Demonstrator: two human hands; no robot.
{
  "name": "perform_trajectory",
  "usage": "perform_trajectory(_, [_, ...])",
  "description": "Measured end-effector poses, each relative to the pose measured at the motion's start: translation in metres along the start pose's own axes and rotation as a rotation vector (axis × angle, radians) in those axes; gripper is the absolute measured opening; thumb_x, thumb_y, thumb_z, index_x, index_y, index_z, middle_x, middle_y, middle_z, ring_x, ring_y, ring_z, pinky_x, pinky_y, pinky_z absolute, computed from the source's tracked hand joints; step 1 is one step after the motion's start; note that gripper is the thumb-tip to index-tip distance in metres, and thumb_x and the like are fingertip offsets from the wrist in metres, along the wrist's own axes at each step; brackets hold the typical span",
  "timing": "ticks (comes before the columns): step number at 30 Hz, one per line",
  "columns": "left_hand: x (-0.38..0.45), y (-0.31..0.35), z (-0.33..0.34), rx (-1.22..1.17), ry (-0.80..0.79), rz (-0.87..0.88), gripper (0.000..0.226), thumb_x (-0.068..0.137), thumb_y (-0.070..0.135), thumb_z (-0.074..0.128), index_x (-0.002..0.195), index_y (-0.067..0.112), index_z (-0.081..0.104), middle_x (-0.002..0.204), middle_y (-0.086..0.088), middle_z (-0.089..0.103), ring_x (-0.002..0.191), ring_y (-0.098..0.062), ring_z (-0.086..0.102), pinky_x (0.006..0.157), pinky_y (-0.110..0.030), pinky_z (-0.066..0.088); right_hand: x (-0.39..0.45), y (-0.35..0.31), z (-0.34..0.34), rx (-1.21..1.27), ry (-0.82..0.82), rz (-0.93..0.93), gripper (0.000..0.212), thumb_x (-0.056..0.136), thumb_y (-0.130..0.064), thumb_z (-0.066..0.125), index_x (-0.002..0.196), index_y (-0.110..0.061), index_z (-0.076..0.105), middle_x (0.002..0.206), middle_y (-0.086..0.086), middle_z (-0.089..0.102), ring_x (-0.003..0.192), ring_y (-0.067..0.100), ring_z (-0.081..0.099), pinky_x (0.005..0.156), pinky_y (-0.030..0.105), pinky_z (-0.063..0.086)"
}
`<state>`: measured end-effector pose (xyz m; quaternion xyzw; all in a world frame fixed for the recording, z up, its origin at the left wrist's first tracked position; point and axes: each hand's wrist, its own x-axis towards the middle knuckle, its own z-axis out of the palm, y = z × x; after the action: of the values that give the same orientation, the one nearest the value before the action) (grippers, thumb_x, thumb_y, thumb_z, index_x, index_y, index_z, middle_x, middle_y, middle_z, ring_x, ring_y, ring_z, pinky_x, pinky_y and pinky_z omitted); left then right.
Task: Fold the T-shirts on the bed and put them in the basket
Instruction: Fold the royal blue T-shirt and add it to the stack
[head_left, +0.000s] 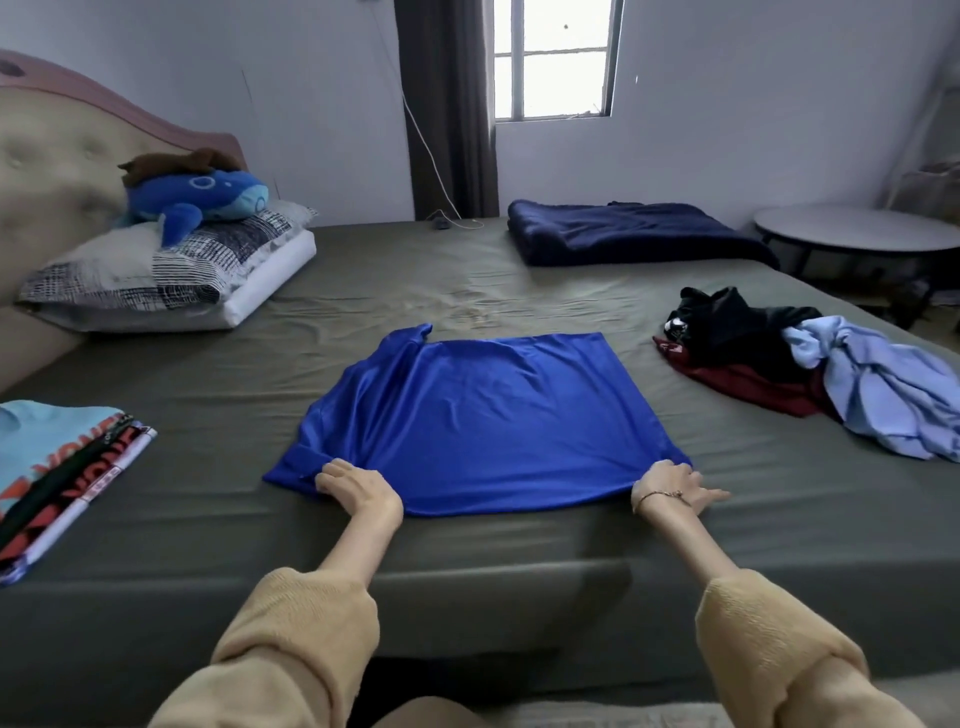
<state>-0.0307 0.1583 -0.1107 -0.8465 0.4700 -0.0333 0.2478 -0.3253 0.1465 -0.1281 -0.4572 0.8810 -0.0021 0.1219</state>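
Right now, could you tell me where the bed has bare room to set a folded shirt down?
Bare sheet lies between the blue T-shirt and the navy blanket, and between the shirt and the folded stack. The right edge is crowded by the unfolded clothes pile.

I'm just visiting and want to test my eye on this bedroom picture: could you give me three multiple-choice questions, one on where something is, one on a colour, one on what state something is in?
1. Where does the plush toy lie?
A. on the pillows by the headboard
B. on the round table
C. on the floor

2. What colour is the T-shirt spread in front of the person?
A. red
B. bright blue
C. white

3. In what state is the pile of clothes on the right side of the bed?
A. neatly folded
B. hung up
C. crumpled and unfolded

Answers: 1 A, the toy rests on the stacked pillows. 2 B, the shirt under the left hand and right hand is bright blue. 3 C, the black, dark red and pale blue pieces lie bunched in a heap.
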Motion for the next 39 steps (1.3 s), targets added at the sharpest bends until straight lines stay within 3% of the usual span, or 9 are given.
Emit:
perform_trajectory(3, [-0.009,0.021,-0.009,0.069,0.033,-0.001,0.027,0.094,0.032,0.043,0.118,0.024,0.053,0.126,-0.005,0.038,0.111,-0.018,0.040,0.078,-0.034,0.025,0.006,0.013,-0.001,0.170,0.058,0.072,0.043,0.092,-0.020,0.043,0.133,-0.007,0.045,0.136,0.014,0.040,0.125,0.027,0.040,0.105,0.043,0.032])
perform_trajectory(6, [-0.015,0.045,-0.013,0.057,0.072,0.067,0.031,0.094,0.031,0.045,0.124,0.023,0.050,0.128,-0.007,0.040,0.112,-0.020,0.042,0.079,-0.035,0.025,0.015,0.025,-0.002,0.360,0.088,0.091,0.046,0.094,-0.023,0.043,0.134,-0.001,0.038,0.137,0.018,0.037,0.126,0.031,0.040,0.102,0.042,0.035])
perform_trajectory(10, [-0.029,0.086,-0.018,-0.070,0.175,0.308,0.039,0.091,0.026,0.050,0.128,0.018,0.041,0.133,-0.009,0.044,0.121,-0.023,0.043,0.099,-0.034,0.030,0.024,0.041,-0.005,0.374,0.091,0.028,0.049,0.092,-0.025,0.054,0.129,-0.001,0.033,0.132,0.016,0.049,0.123,0.030,0.047,0.096,0.039,0.039])
perform_trajectory(13, [-0.045,0.122,-0.028,-0.235,0.182,0.520,0.035,0.092,0.019,0.046,0.126,0.014,0.041,0.131,-0.009,0.047,0.122,-0.024,0.043,0.102,-0.037,0.029,0.030,0.048,-0.007,0.334,0.028,0.005,0.049,0.092,-0.033,0.055,0.127,-0.002,0.039,0.129,0.015,0.054,0.121,0.029,0.050,0.094,0.036,0.041])
perform_trajectory(18, [-0.060,0.154,-0.041,-0.514,0.004,0.989,0.030,0.086,0.027,0.055,0.111,0.013,0.049,0.113,-0.005,0.052,0.106,-0.023,0.049,0.086,-0.034,0.038,0.040,0.062,-0.007,0.332,-0.026,-0.043,0.031,0.092,-0.025,0.051,0.116,-0.005,0.057,0.124,0.015,0.058,0.114,0.030,0.055,0.084,0.031,0.045])
perform_trajectory(21, [-0.058,0.158,-0.043,-0.443,-0.040,1.135,0.037,0.076,0.031,0.067,0.105,0.018,0.047,0.099,0.000,0.049,0.091,-0.020,0.047,0.076,-0.031,0.039,0.047,0.070,-0.010,0.310,-0.048,-0.041,0.026,0.089,-0.021,0.055,0.108,-0.005,0.060,0.119,0.015,0.060,0.109,0.030,0.058,0.077,0.029,0.044])
perform_trajectory(27, [-0.041,0.139,-0.039,-0.217,0.046,1.089,0.032,0.076,0.018,0.061,0.102,0.019,0.043,0.105,-0.001,0.052,0.094,-0.022,0.051,0.073,-0.029,0.037,0.044,0.057,-0.007,0.111,0.154,-0.074,0.033,0.087,-0.017,0.060,0.118,-0.011,0.049,0.121,0.007,0.059,0.116,0.022,0.054,0.088,0.032,0.044])
perform_trajectory(32, [-0.018,0.102,-0.029,-0.123,0.090,0.948,0.034,0.080,0.015,0.056,0.113,0.016,0.046,0.116,-0.003,0.053,0.106,-0.023,0.053,0.080,-0.029,0.037,0.036,0.031,0.005,-0.182,0.268,-0.247,0.033,0.089,-0.016,0.051,0.121,-0.021,0.052,0.128,0.003,0.048,0.123,0.019,0.042,0.105,0.042,0.026])
perform_trajectory(39, [0.021,0.031,-0.001,-0.061,0.117,0.722,0.034,0.084,0.016,0.052,0.117,0.013,0.045,0.121,-0.004,0.055,0.112,-0.024,0.052,0.095,-0.036,0.038,0.010,-0.021,0.018,-0.232,0.168,-0.450,0.030,0.089,-0.020,0.051,0.118,-0.018,0.054,0.124,0.003,0.051,0.121,0.021,0.043,0.104,0.043,0.025])
